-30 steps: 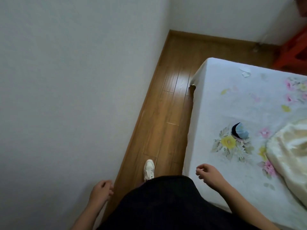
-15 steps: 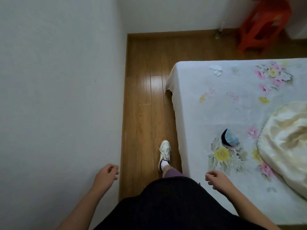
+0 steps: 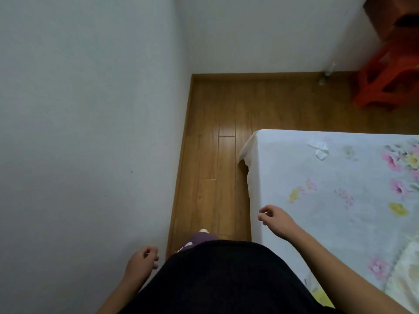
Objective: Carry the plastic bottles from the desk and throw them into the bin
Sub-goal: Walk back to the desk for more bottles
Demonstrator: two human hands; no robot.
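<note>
Your left hand [image 3: 141, 261] hangs beside the pale wall [image 3: 86, 132], fingers loosely curled, grip empty. Your right hand [image 3: 275, 220] hovers over the near edge of the bed covered in a white floral-print sheet [image 3: 340, 200], fingers half curled, holding nothing. No plastic bottle or bin appears in the head view; their location cannot be told. A strip of brown wooden plank floor [image 3: 217, 155] runs between wall and bed. An orange plastic stool [image 3: 385, 82] stands at the far right. Small white paper scraps [image 3: 319, 148] lie on the sheet.
</note>
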